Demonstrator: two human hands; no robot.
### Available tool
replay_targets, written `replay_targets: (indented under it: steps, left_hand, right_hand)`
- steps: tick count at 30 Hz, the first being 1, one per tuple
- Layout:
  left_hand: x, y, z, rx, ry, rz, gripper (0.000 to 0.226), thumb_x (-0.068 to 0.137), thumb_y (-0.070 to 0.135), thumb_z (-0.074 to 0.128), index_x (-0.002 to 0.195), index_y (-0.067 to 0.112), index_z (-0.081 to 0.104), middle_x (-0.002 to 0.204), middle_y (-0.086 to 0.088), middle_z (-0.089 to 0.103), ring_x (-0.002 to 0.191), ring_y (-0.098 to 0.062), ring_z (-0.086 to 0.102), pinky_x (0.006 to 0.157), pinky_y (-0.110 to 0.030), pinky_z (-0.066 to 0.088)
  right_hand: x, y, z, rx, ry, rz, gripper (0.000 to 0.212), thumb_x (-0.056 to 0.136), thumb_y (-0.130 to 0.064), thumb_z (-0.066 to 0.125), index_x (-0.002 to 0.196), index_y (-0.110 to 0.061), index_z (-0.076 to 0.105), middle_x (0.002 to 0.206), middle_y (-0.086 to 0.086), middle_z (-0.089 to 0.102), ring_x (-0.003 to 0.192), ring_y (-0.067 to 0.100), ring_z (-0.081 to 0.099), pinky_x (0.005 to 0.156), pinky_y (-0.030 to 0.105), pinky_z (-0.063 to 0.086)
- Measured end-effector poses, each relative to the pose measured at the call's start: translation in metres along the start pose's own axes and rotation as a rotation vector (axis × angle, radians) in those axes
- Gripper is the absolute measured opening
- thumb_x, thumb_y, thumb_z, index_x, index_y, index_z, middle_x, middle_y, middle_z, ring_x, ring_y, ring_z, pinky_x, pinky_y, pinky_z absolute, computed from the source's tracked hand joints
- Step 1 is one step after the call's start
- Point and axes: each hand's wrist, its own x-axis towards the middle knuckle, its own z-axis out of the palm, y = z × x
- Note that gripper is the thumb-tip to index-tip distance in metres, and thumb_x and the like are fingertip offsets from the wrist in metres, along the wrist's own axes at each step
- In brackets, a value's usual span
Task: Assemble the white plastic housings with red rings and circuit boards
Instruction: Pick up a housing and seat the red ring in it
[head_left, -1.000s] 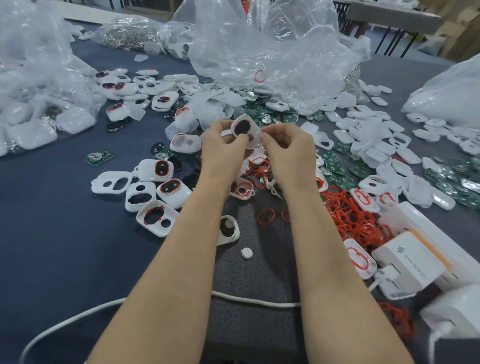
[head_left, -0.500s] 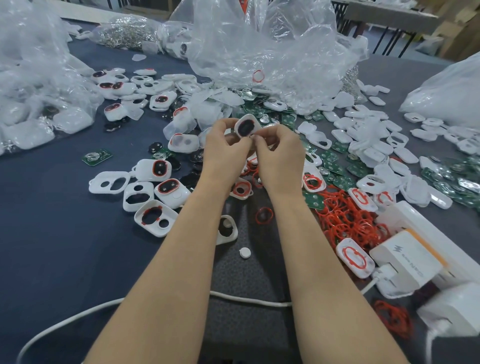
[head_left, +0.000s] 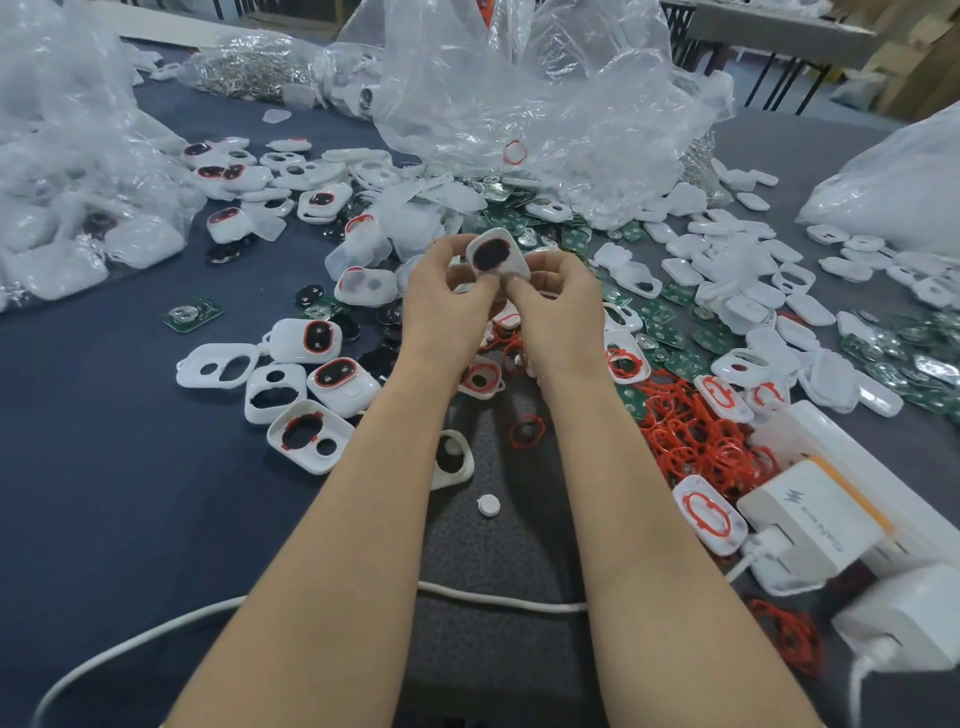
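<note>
Currently I see both hands close together above the dark table (head_left: 104, 467). The left hand (head_left: 447, 306) and right hand (head_left: 558, 312) each pinch 1 white housing (head_left: 496, 257) by its lower edge, its dark oval opening facing the camera. A heap of red rings (head_left: 691, 431) lies to the right, near scattered green circuit boards (head_left: 670, 332).

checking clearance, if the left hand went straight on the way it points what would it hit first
Likely the green circuit boards heaped just past the white housing the left hand pinches; depth unclear.
</note>
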Motion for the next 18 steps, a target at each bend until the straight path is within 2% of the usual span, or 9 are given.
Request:
replay_targets:
  steps: [3, 6, 10, 13, 16, 18]
  left_hand:
    - [0.000, 0.000, 0.000, 0.053, 0.002, 0.017, 0.020, 0.091, 0.002, 0.059, 0.107, 0.013, 0.058, 0.101, -0.021, 0.068, 0.094, -0.031, 0.069, 0.085, -0.040, 0.058]
    - [0.001, -0.001, 0.000, 0.111, 0.002, 0.042, 0.018, 0.091, 0.004, 0.060, 0.103, 0.017, 0.059, 0.099, -0.019, 0.069, 0.096, -0.030, 0.068, 0.090, -0.046, 0.054]
    - [0.001, -0.003, 0.001, 0.062, -0.014, -0.010, 0.022, 0.090, 0.004, 0.061, 0.111, 0.011, 0.062, 0.101, -0.017, 0.071, 0.097, -0.030, 0.069, 0.092, -0.047, 0.054]
    - [0.002, -0.004, -0.001, -0.004, -0.036, -0.038, 0.023, 0.091, 0.001, 0.060, 0.112, 0.009, 0.062, 0.098, -0.012, 0.072, 0.089, -0.020, 0.070, 0.088, -0.039, 0.056]
    - [0.005, -0.002, -0.006, -0.117, -0.040, -0.070, 0.020, 0.091, -0.002, 0.058, 0.100, 0.015, 0.061, 0.083, -0.002, 0.070, 0.070, -0.005, 0.068, 0.069, -0.021, 0.056]
    - [0.009, 0.001, -0.011, -0.160, 0.017, -0.096, 0.022, 0.091, -0.003, 0.057, 0.097, 0.019, 0.058, 0.083, 0.000, 0.067, 0.070, -0.004, 0.067, 0.064, -0.015, 0.053]
  right_hand:
    - [0.001, 0.000, -0.001, 0.025, -0.012, 0.025, 0.013, 0.086, -0.014, 0.066, 0.083, -0.021, 0.056, 0.086, 0.003, 0.065, 0.080, 0.015, 0.061, 0.070, 0.022, 0.048]
    - [0.002, 0.001, -0.001, 0.012, -0.002, 0.041, 0.006, 0.087, -0.015, 0.066, 0.089, -0.014, 0.060, 0.087, 0.005, 0.066, 0.081, 0.016, 0.062, 0.074, 0.026, 0.048]
    - [0.004, 0.002, -0.001, -0.090, 0.011, 0.035, 0.010, 0.088, -0.019, 0.064, 0.091, -0.012, 0.059, 0.085, 0.001, 0.063, 0.081, 0.015, 0.059, 0.075, 0.026, 0.046]
    - [0.005, 0.000, -0.003, -0.096, -0.004, 0.070, 0.011, 0.086, -0.021, 0.066, 0.090, -0.012, 0.061, 0.083, -0.002, 0.063, 0.079, 0.012, 0.060, 0.070, 0.020, 0.045]
    - [0.005, -0.007, -0.011, -0.103, -0.091, 0.023, 0.009, 0.086, -0.026, 0.068, 0.082, -0.019, 0.063, 0.076, -0.008, 0.063, 0.068, 0.002, 0.057, 0.060, 0.008, 0.043]
    - [0.006, -0.012, -0.021, -0.095, -0.101, -0.011, 0.009, 0.089, -0.028, 0.065, 0.081, -0.026, 0.062, 0.076, -0.010, 0.063, 0.067, 0.001, 0.056, 0.063, 0.012, 0.044]
